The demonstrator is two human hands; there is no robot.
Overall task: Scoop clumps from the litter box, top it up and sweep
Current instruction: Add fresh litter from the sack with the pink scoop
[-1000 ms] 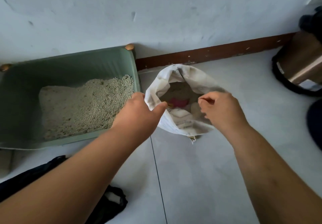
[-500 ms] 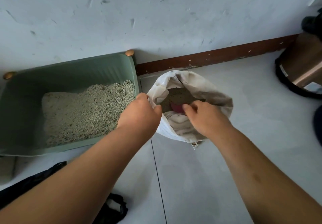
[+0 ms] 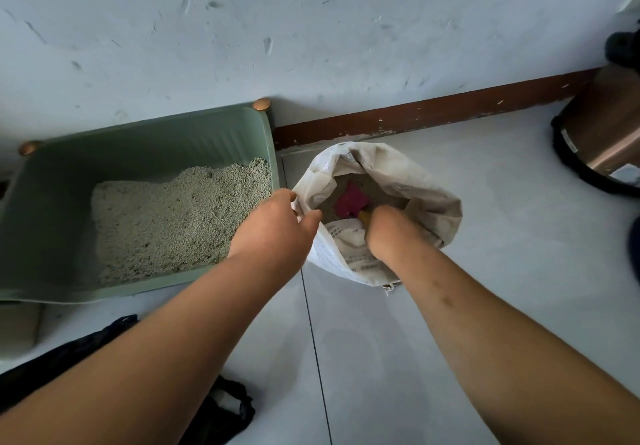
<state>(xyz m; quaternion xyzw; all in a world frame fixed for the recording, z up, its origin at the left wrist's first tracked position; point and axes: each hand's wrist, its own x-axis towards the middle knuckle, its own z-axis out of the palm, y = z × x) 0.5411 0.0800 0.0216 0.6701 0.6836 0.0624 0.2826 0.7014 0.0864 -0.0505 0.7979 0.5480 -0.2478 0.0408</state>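
The right hand [image 3: 389, 233] has gone deeper into the white bag [image 3: 426, 188] than it was a moment ago. It now sits right at the yellow handle [image 3: 363, 216] of the pink scoop [image 3: 349, 200]. The left hand [image 3: 277, 230] has stayed at the bag's left rim, pinching it to keep the mouth open. The bag stands on the floor [image 3: 450, 306], just beside the green litter box [image 3: 145, 143]. The litter [image 3: 173, 219] in the box is heaped toward the right side.

The bag is soft and floppy. If the left hand lets go, the rim may fold in over the scoop. If the scoop comes up too full or too fast, bits could fall on the floor between the bag and the box. A hard pull might tip the bag over.

The right hand's fingers are hidden behind the hand and the bag's fold, so I cannot tell if they have hold of the handle yet. How full the bag is cannot be seen. The box's left end is cut off. I cannot make out any clumps in the litter. A black thing [image 3: 225, 410] at the bottom left is partly out of view, and I cannot tell what it is.
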